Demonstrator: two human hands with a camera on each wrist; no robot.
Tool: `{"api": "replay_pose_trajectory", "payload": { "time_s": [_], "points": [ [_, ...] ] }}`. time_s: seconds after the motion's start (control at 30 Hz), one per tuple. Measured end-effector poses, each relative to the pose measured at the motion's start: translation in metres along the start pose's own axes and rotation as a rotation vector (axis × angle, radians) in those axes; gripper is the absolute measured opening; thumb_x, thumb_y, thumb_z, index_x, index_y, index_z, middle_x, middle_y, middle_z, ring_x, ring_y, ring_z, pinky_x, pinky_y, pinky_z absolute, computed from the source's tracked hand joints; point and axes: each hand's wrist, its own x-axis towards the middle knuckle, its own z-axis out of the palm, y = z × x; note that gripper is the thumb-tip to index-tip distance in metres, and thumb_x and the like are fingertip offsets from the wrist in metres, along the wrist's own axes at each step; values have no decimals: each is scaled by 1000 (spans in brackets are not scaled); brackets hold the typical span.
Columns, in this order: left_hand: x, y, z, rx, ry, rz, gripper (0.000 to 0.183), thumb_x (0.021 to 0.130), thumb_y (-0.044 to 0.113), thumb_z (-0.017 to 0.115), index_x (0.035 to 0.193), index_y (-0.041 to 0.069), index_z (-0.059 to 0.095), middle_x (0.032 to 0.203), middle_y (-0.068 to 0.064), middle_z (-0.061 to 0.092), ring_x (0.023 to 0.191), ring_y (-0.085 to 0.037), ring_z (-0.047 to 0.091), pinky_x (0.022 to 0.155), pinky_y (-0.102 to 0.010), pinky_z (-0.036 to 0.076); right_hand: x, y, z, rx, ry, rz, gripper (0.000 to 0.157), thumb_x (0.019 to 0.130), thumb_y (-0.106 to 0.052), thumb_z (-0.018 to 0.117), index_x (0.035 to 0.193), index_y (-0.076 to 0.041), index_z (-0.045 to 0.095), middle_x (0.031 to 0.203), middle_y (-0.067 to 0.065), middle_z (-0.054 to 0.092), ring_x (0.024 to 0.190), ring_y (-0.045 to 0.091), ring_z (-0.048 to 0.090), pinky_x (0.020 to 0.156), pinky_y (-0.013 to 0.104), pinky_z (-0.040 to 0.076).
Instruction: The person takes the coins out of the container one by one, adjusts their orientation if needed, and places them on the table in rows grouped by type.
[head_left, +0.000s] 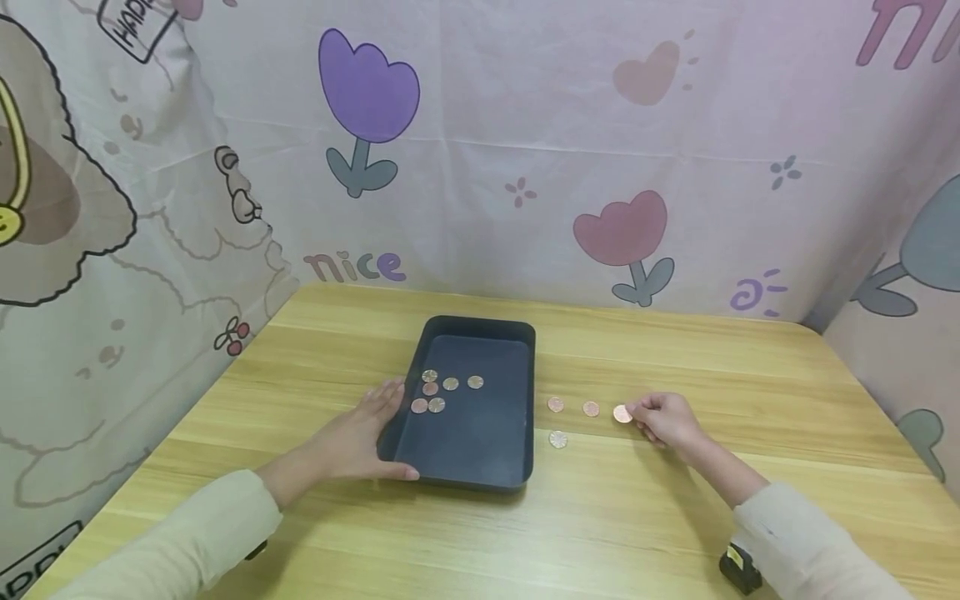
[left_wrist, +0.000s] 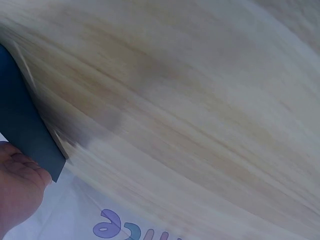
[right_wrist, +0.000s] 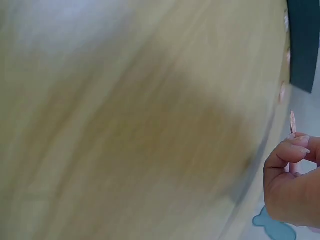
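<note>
A dark rectangular tray (head_left: 468, 450) lies on the table, with several coins (head_left: 450, 384) in its left and middle part. My left hand (head_left: 367, 433) rests against the tray's near left corner, fingers straight along the left wall and thumb stretched along the front one. To the right of the tray, my right hand (head_left: 667, 419) pinches a copper-coloured coin (head_left: 622, 413) between thumb and fingertips; the right wrist view has this coin (right_wrist: 293, 121) standing edge-on above the fingers. Between tray and right hand lie two copper-coloured coins (head_left: 591, 409) and a silvery coin (head_left: 558, 439).
The wood-grain table (head_left: 622, 517) reaches back to a printed cloth (head_left: 480, 225) hung behind it and at both sides. A small black device (head_left: 741, 568) sits by the right sleeve.
</note>
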Motion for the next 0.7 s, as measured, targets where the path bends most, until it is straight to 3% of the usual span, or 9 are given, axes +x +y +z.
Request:
{"api": "replay_pose_trajectory", "payload": {
  "time_s": [0.47,0.7],
  "points": [
    [0,-2,2,8,15,13,121,59,79,56,141,-3,21,151,-16,15,139,-34,16,112,-45,22,7,1,0,-154,79,58,18,89,-10,52,76,2,57,54,-2,48,42,5,37,38,14,31],
    [0,-1,1,12,13,11,121,59,77,57,141,-4,21,150,-17,16,138,-35,17,109,-48,26,6,-2,3,-146,112,86,19,87,-12,54,84,7,59,53,-2,49,41,4,37,38,14,31]
  ]
}}
